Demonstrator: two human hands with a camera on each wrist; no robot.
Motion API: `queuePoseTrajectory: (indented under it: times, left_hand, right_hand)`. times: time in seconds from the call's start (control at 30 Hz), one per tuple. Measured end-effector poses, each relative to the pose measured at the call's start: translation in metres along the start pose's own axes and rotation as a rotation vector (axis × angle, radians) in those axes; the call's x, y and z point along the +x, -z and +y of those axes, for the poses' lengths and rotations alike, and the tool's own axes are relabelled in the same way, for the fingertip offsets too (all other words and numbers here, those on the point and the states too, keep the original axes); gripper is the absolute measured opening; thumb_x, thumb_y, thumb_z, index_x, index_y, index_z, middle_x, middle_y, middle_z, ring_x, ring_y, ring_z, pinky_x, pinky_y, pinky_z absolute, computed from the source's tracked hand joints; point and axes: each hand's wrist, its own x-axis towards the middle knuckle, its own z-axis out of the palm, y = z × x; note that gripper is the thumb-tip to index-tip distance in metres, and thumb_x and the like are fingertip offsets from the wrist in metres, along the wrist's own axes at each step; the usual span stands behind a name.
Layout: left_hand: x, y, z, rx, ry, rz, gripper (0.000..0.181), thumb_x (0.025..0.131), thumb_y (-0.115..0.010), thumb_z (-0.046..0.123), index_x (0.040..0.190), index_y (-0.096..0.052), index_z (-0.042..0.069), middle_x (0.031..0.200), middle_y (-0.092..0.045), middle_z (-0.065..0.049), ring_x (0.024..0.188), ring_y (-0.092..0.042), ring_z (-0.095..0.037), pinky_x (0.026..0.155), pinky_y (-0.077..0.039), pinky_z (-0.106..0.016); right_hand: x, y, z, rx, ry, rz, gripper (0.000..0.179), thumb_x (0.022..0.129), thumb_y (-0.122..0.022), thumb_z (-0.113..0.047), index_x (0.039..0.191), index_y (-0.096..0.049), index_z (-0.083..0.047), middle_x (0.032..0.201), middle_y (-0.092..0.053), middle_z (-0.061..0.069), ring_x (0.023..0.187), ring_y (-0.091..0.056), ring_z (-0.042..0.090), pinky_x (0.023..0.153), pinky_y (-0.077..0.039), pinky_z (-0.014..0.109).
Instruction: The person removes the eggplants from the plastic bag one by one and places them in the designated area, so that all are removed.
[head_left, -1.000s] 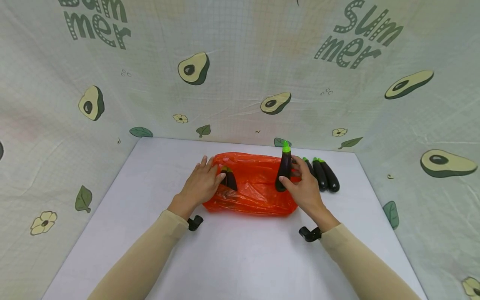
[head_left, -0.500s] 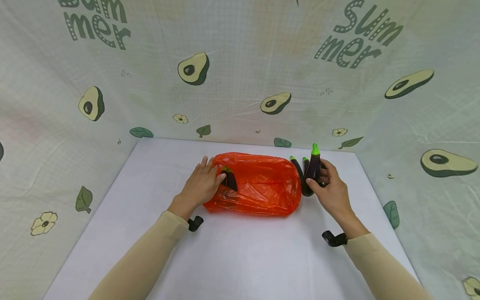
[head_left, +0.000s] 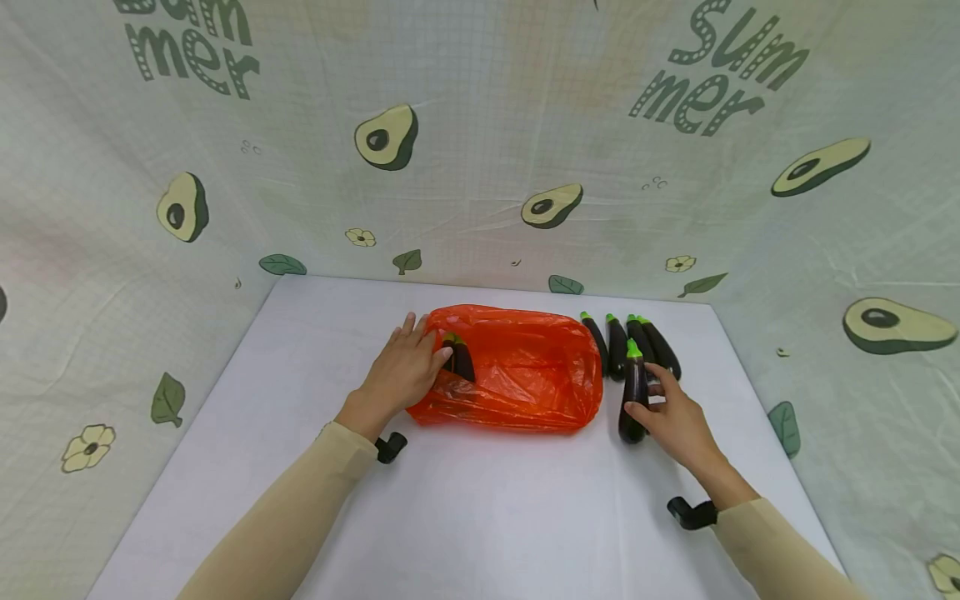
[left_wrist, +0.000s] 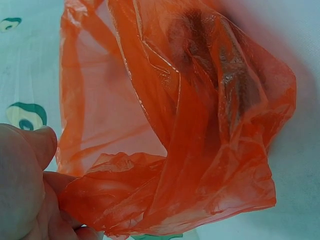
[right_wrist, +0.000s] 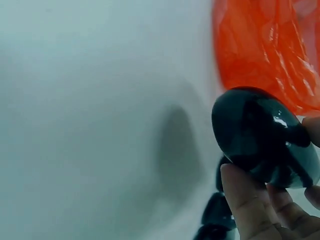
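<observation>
My left hand (head_left: 402,367) holds the left side of the red plastic bag (head_left: 532,417) in the head view, its thumb near the bag's opening. Inside that end lie dark eggplants (head_left: 461,360) with green caps, partly covered by film. The left wrist view shows the bag's film (left_wrist: 195,165) gathered at my fingers, with dark shapes showing through. My right hand (head_left: 678,421) grips another eggplant (head_left: 634,396), green stem up, between thumb and fingers, right of the bag. From the right wrist, its rounded glossy end (right_wrist: 260,135) shows close up, above the white surface.
Several eggplants (head_left: 617,346) lie in a row just right of the bag, behind my right hand. The white table (head_left: 480,508) meets a patterned cloth backdrop (head_left: 465,167) at its far edge and sides.
My right hand has carried its eggplant from over the bag to the right, then down toward the front of the row, uncovering the eggplants behind. My left hand has stayed at the bag.
</observation>
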Motion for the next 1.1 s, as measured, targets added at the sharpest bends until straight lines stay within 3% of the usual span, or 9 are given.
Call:
queuePoseTrajectory:
  times: [0.63, 1.1]
  left_hand:
    - [-0.001, 0.001, -0.001, -0.007, 0.000, 0.001, 0.066, 0.113, -0.044, 0.042, 0.160, -0.038, -0.004, 0.172, -0.025, -0.024, 0.163, -0.010, -0.044, 0.130, -0.017, -0.059]
    - [0.000, -0.002, -0.001, -0.017, 0.006, -0.005, 0.068, 0.113, -0.043, 0.044, 0.161, -0.036, -0.003, 0.173, -0.024, -0.022, 0.163, -0.009, -0.043, 0.131, -0.016, -0.059]
  right_hand:
    - [-0.003, -0.012, 0.007, -0.101, -0.096, -0.182, 0.075, 0.098, -0.071, -0.033, 0.158, -0.039, -0.002, 0.131, -0.062, 0.033, 0.092, -0.067, 0.030, 0.071, -0.061, 0.039]
    - [0.001, -0.014, 0.008, -0.113, -0.111, -0.200, 0.067, 0.099, -0.070, -0.031, 0.152, -0.047, 0.003, 0.126, -0.064, 0.034, 0.091, -0.068, 0.029, 0.069, -0.063, 0.039]
